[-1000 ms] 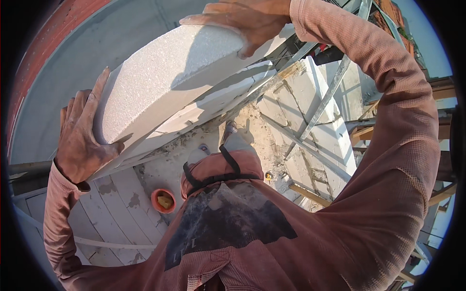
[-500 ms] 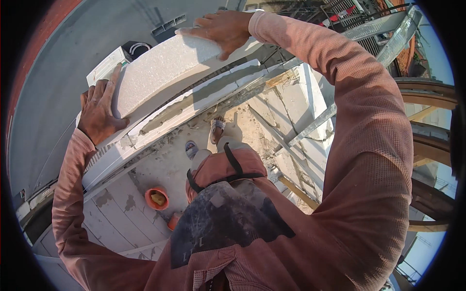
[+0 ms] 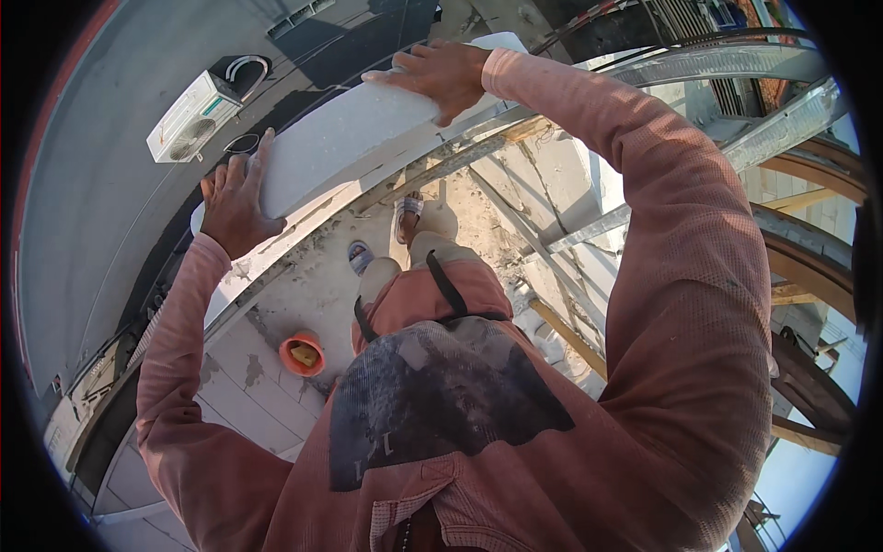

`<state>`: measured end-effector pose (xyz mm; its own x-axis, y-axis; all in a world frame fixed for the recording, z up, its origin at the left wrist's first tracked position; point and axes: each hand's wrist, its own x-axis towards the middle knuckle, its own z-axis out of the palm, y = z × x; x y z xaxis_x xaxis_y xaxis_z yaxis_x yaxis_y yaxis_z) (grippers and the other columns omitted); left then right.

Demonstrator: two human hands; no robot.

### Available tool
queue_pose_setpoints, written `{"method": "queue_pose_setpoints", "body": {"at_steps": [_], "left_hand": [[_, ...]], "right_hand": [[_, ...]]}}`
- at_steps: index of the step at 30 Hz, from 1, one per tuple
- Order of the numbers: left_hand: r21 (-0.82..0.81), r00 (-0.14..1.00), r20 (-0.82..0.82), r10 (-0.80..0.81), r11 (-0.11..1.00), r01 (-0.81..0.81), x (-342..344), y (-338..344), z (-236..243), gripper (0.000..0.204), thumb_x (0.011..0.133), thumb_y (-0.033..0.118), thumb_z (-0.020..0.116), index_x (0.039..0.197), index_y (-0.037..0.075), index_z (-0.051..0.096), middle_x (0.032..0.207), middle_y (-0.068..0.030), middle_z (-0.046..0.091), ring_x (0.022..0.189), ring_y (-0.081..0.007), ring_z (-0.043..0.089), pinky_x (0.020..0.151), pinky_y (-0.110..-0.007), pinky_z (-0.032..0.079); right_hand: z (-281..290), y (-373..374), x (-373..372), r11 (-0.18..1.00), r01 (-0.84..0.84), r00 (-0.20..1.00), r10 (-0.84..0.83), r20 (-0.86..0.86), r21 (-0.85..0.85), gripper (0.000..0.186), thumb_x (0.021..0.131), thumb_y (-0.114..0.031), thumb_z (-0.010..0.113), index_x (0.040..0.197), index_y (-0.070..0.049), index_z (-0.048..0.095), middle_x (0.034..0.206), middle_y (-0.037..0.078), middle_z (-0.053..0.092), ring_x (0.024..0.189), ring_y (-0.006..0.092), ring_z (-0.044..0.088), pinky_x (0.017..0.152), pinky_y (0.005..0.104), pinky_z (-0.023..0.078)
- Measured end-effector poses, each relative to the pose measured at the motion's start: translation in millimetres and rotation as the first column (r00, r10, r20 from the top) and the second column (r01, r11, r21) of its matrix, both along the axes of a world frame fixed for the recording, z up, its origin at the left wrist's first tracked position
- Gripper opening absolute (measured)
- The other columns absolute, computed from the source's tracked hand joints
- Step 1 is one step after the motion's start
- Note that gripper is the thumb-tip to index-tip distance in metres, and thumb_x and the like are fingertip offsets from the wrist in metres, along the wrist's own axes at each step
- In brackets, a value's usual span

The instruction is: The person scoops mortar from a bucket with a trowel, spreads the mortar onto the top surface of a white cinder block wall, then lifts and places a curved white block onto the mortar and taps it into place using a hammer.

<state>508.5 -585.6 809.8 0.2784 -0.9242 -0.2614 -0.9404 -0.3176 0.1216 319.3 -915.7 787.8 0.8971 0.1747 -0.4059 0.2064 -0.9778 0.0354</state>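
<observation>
A long white lightweight concrete block (image 3: 340, 147) lies lengthwise along the top of a low block wall (image 3: 230, 290), covering most of its upper face. My left hand (image 3: 237, 204) clasps the left part of the block, thumb toward me and fingers over the top and far side. Near its right end, my right hand (image 3: 440, 75) grips it the same way, thumb on the near side. Whether the block's underside touches the wall all along is hidden from here.
Beyond the wall, an air conditioner unit (image 3: 195, 115) hangs on a grey wall (image 3: 110, 110). An orange bucket (image 3: 302, 353) with something yellowish inside stands at lower left. Metal beams (image 3: 727, 64) cross on the right. A wooden bar (image 3: 570, 339) lies beside my legs.
Both hands have brought the block toward me and down over the wall, hiding the grey mortar strip that showed on top. The view has also shifted, showing more of the air conditioner.
</observation>
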Motion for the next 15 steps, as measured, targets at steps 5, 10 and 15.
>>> {"method": "queue_pose_setpoints", "body": {"at_steps": [5, 10, 15], "left_hand": [[-0.012, 1.000, -0.005, -0.016, 1.000, 0.016, -8, 3, -15, 0.124, 0.054, 0.031, 0.080, 0.161, 0.023, 0.018, 0.122, -0.0162, 0.048, 0.113, -0.0357, 0.047, 0.104, -0.046, 0.029], [-0.033, 0.999, -0.030, -0.026, 0.999, 0.025, -11, 3, -29, 0.123, 0.055, 0.032, 0.082, 0.161, 0.023, 0.019, 0.124, -0.0164, 0.049, 0.116, -0.0358, 0.046, 0.106, -0.048, 0.028], [-0.001, 1.000, -0.029, -0.011, 1.000, 0.011, -15, 5, -31, 0.122, 0.057, 0.033, 0.082, 0.161, 0.022, 0.019, 0.127, -0.0172, 0.049, 0.119, -0.0365, 0.046, 0.107, -0.049, 0.027]], "right_hand": [[-14, 0, -12, 0.999, 0.017, 1.000, -0.017, -0.024, 0.030, 0.124, 0.062, -0.040, 0.088, 0.160, -0.024, 0.014, 0.137, 0.017, 0.047, 0.126, 0.0376, 0.052, 0.104, 0.0532, 0.045], [-31, 3, -21, 0.999, 0.014, 1.000, -0.014, 0.021, 0.035, 0.121, 0.062, -0.040, 0.088, 0.160, -0.026, 0.017, 0.139, 0.018, 0.046, 0.123, 0.0371, 0.053, 0.101, 0.0516, 0.046], [-32, 6, -17, 1.000, 0.008, 1.000, -0.008, 0.022, 0.025, 0.121, 0.063, -0.040, 0.088, 0.160, -0.027, 0.018, 0.138, 0.016, 0.046, 0.125, 0.0358, 0.051, 0.102, 0.0515, 0.045]]}}
